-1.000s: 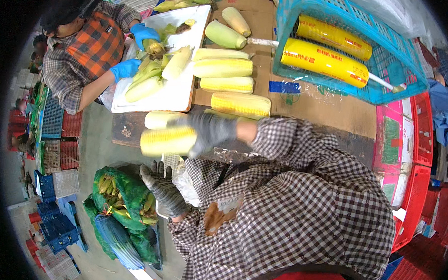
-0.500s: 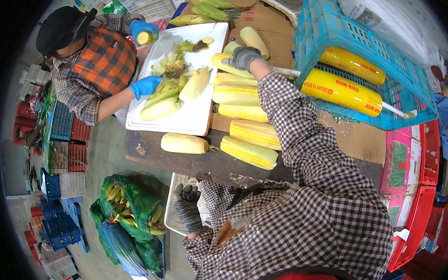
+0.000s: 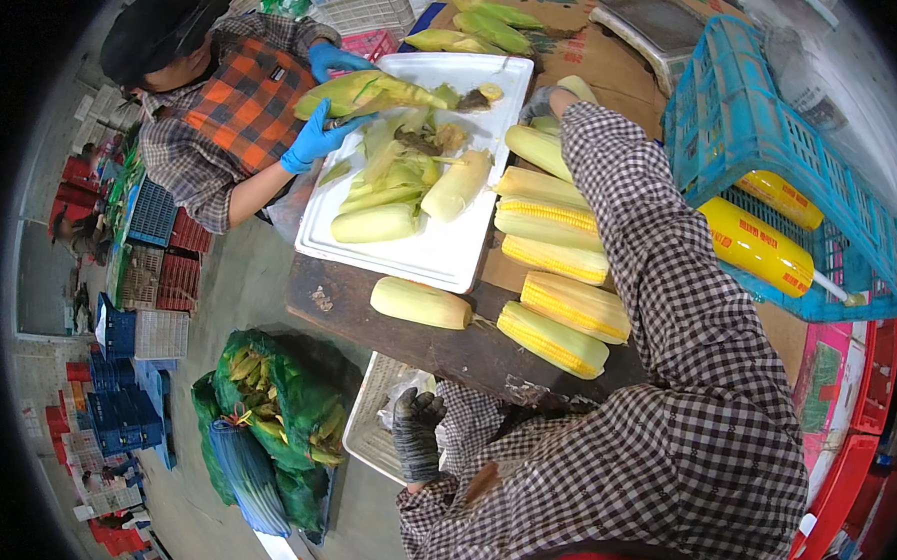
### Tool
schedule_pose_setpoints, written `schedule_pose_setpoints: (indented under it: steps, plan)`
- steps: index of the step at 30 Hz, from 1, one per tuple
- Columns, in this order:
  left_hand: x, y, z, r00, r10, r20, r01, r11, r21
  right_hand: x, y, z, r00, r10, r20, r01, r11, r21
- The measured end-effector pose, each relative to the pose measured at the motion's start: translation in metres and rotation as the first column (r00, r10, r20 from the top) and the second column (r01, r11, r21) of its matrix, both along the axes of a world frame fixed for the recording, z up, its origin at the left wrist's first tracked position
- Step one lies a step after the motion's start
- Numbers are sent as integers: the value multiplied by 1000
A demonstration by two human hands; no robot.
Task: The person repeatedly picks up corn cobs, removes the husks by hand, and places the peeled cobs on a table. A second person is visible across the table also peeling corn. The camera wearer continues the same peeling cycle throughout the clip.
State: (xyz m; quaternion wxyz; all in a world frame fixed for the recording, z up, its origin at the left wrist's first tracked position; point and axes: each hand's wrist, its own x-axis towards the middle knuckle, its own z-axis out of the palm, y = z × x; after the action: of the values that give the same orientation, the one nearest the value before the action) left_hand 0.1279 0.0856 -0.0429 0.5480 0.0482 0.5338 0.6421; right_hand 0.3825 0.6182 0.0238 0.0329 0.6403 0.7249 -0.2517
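Grey gloves [image 3: 414, 456] are showing on the person I am watching from afar. The right hand [image 3: 538, 106] is sitting just beside a short, pale green corn ear [image 3: 577, 88]; a brown-and-white checked sleeve [image 3: 633, 197] is hiding part of the hand, so I cannot tell if it is gripping. The left hand [image 3: 416, 434] is keeping its fingers bent near a white plastic basket [image 3: 371, 424]; I cannot tell if they are meeting. Long yellow corn ears [image 3: 575, 306] are lying in a line on brown cardboard [image 3: 618, 94] and dark wood [image 3: 355, 314].
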Motion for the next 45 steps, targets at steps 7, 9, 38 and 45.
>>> schedule_pose_setpoints:
  steps: [7,9,38,45]
  plan:
    - [5,6,-11,995,-22,102,20,1000,21,12,-24,4,994,-58,-89,47,992,-119]
    - [5,10,-13,993,-5,119,5,1000,2,9,-26,14,999,-43,30,44,999,-24]
    - [52,7,80,882,454,124,-451,738,502,-79,-410,39,474,603,-642,-485,787,381]
    - [-7,-60,48,671,655,349,-742,580,337,-99,-415,47,295,-201,-934,-301,908,-290]
